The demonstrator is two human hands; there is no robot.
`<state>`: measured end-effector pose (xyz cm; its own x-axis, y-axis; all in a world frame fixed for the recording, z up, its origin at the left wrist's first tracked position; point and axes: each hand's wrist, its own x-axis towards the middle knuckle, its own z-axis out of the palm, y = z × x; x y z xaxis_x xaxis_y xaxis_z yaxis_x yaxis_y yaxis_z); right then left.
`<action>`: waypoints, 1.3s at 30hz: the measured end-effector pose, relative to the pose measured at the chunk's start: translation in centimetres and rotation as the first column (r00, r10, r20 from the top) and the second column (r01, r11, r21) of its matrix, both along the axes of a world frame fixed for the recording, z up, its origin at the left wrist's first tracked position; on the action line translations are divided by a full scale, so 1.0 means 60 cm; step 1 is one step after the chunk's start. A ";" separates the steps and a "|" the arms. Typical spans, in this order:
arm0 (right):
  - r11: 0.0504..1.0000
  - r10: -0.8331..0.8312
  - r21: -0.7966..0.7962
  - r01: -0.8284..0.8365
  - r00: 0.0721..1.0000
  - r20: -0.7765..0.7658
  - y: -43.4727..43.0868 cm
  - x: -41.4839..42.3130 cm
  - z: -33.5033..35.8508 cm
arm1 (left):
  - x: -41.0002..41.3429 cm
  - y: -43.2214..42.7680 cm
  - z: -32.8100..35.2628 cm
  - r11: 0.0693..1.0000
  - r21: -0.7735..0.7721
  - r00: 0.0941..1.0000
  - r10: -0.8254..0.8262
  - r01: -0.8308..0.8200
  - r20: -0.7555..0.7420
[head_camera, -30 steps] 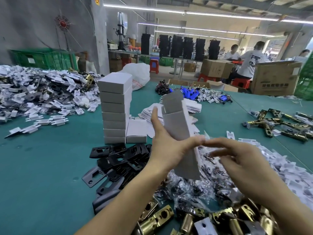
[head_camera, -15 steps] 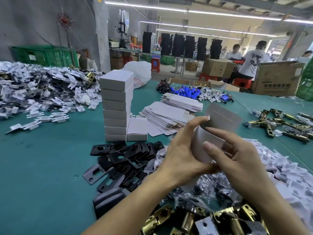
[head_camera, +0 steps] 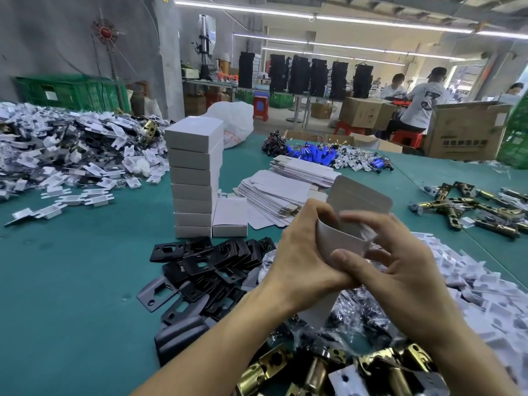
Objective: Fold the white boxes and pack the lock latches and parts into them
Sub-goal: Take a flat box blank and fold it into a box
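Above the parts heap I hold a half-formed white box (head_camera: 340,238), its end flap (head_camera: 360,194) standing up behind. My left hand (head_camera: 303,252) grips the box from the left side. My right hand (head_camera: 400,270) holds its right side, thumb on the front wall and fingers curled over the open top, blurred. A tall stack of folded white boxes (head_camera: 195,178) stands on the green table, one more box (head_camera: 230,215) beside it. Flat box blanks (head_camera: 274,195) lie behind my hands. Brass lock latches (head_camera: 317,370) fill the near edge.
Black strike plates (head_camera: 205,267) lie left of my hands, bagged screws (head_camera: 357,312) under them. White plastic inserts (head_camera: 485,287) pile at right and far left (head_camera: 71,155). More brass latches (head_camera: 468,207) lie at right. Blue batteries (head_camera: 311,154), cartons and seated workers are beyond.
The flat blank, held upright in my left hand, was lowered and opened into a box shape. My right hand came onto it and now works at its open top.
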<state>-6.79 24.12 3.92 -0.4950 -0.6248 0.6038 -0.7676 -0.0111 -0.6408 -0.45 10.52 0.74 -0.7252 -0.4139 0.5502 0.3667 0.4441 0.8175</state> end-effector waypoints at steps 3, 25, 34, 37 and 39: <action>0.999 0.021 -0.046 -0.016 0.994 0.109 0.003 0.002 0.002 | 0.000 -0.004 -0.001 1.000 0.001 1.000 0.003 -0.003 0.029; 0.970 0.052 -0.235 0.056 0.901 0.430 0.001 0.020 0.026 | 0.003 0.008 -0.004 0.998 -0.057 0.999 -0.011 0.013 0.035; 0.973 -0.202 -0.077 0.218 0.963 0.177 0.002 0.025 0.026 | 0.003 0.010 -0.006 0.994 -0.106 0.998 -0.026 0.032 0.059; 0.979 -0.175 -0.077 0.191 0.968 0.182 0.007 0.021 0.028 | 0.003 0.011 -0.008 0.990 -0.135 0.998 -0.021 0.030 0.063; 0.982 -0.150 -0.081 0.169 0.968 0.201 0.012 0.017 0.030 | 0.003 0.012 -0.009 0.989 -0.144 0.998 -0.028 0.036 0.060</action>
<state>-5.79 24.82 5.70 -0.6965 -0.4717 0.5408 -0.6266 0.0325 -0.7787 -0.29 11.23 0.22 -0.7692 -0.3090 0.5593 0.3364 0.5483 0.7656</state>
